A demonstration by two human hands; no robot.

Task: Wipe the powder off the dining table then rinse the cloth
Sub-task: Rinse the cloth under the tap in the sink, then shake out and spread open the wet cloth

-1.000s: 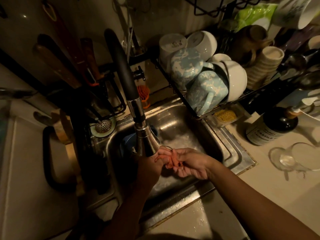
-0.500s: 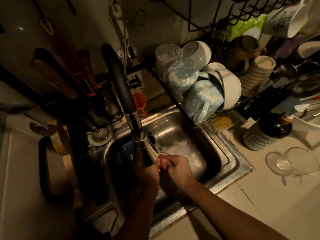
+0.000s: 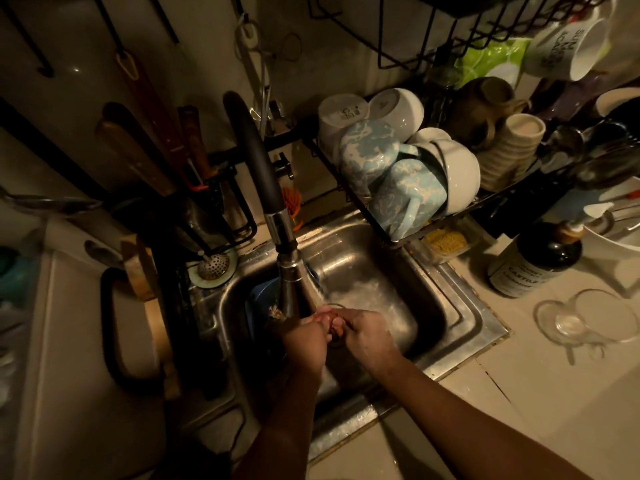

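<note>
Blue-and-cream marbled mugs, white bowls, possibly orange cloth

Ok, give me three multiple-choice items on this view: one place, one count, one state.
1. Where is the dark bottle? A on a wall hook; B on the counter right of the sink; C inside a bowl.
2. How many blue marbled mugs are in the dish rack? A one; B four; C two.
3. What are the left hand and right hand doing? A gripping the cloth over the sink; B lying flat on the counter; C lifting a mug.
Answers: B, it stands beside the sink rim; C, two lie side by side; A, fingers curl round the cloth below the faucet.
</note>
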